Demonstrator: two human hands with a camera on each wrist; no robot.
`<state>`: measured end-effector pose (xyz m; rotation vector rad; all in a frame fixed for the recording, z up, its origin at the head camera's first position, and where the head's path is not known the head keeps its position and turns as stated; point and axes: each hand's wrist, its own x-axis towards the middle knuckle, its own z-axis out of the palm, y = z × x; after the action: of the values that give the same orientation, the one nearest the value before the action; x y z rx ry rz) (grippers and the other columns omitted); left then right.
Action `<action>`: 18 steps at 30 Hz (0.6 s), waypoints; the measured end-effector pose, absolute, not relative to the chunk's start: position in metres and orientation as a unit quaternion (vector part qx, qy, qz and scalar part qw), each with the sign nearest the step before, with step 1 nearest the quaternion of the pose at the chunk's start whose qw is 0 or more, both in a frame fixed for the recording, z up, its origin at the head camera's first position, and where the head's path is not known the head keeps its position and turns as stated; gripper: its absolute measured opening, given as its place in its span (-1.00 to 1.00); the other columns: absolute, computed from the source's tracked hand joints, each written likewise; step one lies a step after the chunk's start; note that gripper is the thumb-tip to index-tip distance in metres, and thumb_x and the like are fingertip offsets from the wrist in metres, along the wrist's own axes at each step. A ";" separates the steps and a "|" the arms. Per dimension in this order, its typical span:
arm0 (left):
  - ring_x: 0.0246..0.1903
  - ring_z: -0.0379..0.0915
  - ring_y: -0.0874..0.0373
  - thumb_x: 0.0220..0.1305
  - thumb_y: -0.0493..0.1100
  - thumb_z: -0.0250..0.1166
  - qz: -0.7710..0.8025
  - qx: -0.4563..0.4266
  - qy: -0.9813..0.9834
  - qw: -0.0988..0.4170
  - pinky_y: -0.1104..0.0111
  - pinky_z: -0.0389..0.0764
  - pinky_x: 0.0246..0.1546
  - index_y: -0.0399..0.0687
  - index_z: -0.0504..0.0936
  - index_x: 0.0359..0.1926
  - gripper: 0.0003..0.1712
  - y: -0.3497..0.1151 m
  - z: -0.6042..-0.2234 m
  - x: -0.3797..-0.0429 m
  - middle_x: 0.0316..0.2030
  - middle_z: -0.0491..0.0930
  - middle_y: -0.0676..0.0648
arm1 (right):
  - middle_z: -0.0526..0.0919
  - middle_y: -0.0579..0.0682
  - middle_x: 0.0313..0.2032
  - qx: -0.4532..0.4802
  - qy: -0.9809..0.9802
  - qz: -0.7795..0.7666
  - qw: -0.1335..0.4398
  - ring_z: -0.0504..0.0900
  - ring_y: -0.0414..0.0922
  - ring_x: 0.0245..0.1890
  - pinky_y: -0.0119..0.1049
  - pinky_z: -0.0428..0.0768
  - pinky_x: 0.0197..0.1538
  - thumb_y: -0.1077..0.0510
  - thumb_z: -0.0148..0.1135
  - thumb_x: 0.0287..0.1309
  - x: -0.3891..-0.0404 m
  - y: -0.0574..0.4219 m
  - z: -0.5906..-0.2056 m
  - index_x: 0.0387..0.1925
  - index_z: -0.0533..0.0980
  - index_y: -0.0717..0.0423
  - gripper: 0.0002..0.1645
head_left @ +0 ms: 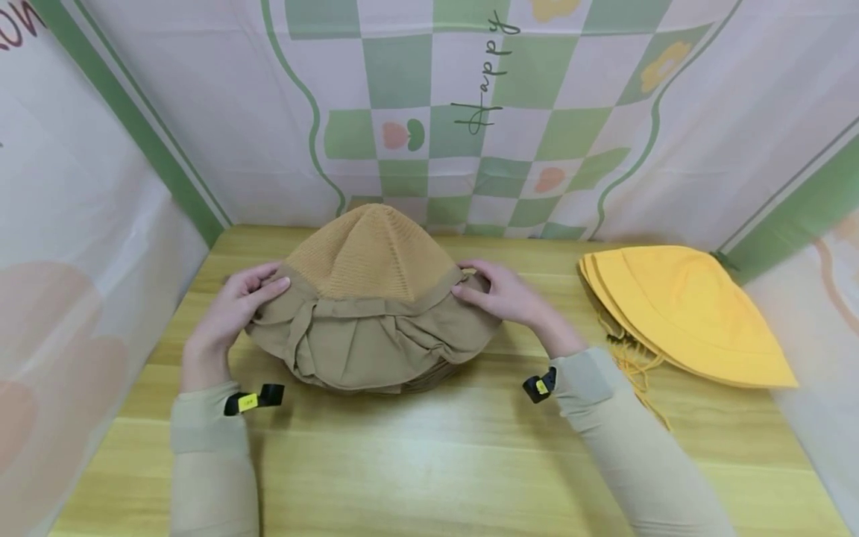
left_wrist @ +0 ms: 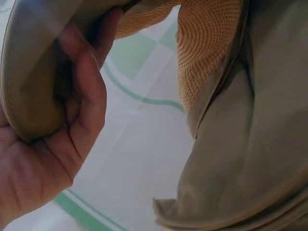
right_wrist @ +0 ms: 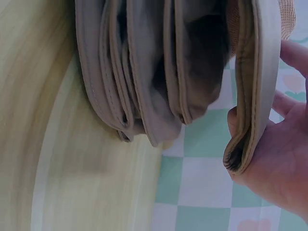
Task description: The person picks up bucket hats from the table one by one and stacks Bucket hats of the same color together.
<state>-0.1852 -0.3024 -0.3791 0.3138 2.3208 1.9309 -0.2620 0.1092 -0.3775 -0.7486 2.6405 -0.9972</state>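
Note:
A sun hat (head_left: 376, 261) with a tan knitted-looking crown and a khaki fabric brim is held between both hands. My left hand (head_left: 231, 306) pinches the left side of its brim, thumb on top. On the opposite side my right hand (head_left: 506, 294) grips the brim, its thumb likewise above the cloth. Beneath it lies a stack of similar khaki hats (right_wrist: 144, 72), whose layered brims show in the right wrist view. In both wrist views the held brim is apart from that stack at the sides. Any contact between the crowns is hidden.
Yellow bucket hats (head_left: 691, 313), nested together, lie at the right of the wooden table (head_left: 416, 462). Their yellow cords (head_left: 634, 369) trail onto the tabletop. A printed cloth backdrop (head_left: 463, 97) rises behind the table, with more cloth at both sides.

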 end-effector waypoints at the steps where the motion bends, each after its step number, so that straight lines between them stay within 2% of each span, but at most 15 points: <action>1: -0.29 0.65 0.35 0.51 -0.15 0.12 0.628 0.094 0.770 0.059 0.48 0.65 -0.22 -0.32 0.44 0.29 -0.55 -0.303 -0.379 -0.185 -0.21 0.73 0.21 | 0.44 0.26 0.35 -0.256 0.899 -0.338 0.111 0.37 0.20 0.40 0.12 0.31 0.44 -0.05 0.24 0.32 -0.261 0.108 -0.378 0.38 0.36 0.18 -0.30; 4: -0.35 0.56 0.37 0.52 -0.07 0.12 0.578 0.069 0.811 0.064 0.46 0.61 -0.29 -0.25 0.49 0.19 -0.59 -0.305 -0.380 -0.186 -0.29 0.65 0.21 | 0.41 0.27 0.37 -0.258 0.901 -0.332 0.107 0.36 0.21 0.40 0.14 0.31 0.43 -0.07 0.28 0.30 -0.260 0.106 -0.381 0.41 0.31 0.18 -0.23; 7: -0.36 0.42 0.33 0.51 0.05 0.12 0.501 0.048 0.862 0.057 0.44 0.51 -0.34 -0.20 0.51 0.14 -0.57 -0.306 -0.382 -0.189 -0.31 0.54 0.09 | 0.42 0.30 0.32 -0.269 0.900 -0.330 0.095 0.42 0.22 0.32 0.16 0.36 0.37 -0.03 0.32 0.27 -0.259 0.106 -0.386 0.44 0.26 0.20 -0.17; 12: -0.18 0.47 0.12 0.48 0.16 0.11 0.387 0.039 0.921 0.034 0.35 0.50 -0.17 -0.16 0.53 0.21 -0.45 -0.305 -0.388 -0.193 -0.13 0.62 -0.14 | 0.49 0.31 0.17 -0.287 0.898 -0.327 0.069 0.49 0.19 0.12 0.13 0.47 0.22 0.03 0.37 0.24 -0.258 0.107 -0.395 0.46 0.19 0.24 -0.11; 13: -0.14 0.50 0.07 0.49 0.17 0.10 0.370 0.041 0.927 0.033 0.29 0.52 -0.11 -0.16 0.53 0.20 -0.44 -0.305 -0.388 -0.194 -0.09 0.64 -0.17 | 0.48 0.32 0.17 -0.289 0.898 -0.325 0.065 0.49 0.20 0.12 0.13 0.47 0.22 0.03 0.37 0.24 -0.258 0.108 -0.396 0.46 0.18 0.25 -0.10; 18: -0.01 0.58 -0.18 0.51 0.14 0.08 0.317 0.052 0.946 0.042 -0.04 0.55 0.08 -0.24 0.48 0.24 -0.42 -0.298 -0.383 -0.191 0.03 0.64 -0.30 | 0.32 0.32 0.38 -0.279 0.908 -0.305 0.063 0.33 0.23 0.39 0.17 0.29 0.44 -0.08 0.33 0.27 -0.258 0.108 -0.407 0.48 0.13 0.27 -0.04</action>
<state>-0.1911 -0.2981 -0.3826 0.1588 2.8956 0.9715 -0.2577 0.1083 -0.4067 -0.8436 2.7450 -0.9213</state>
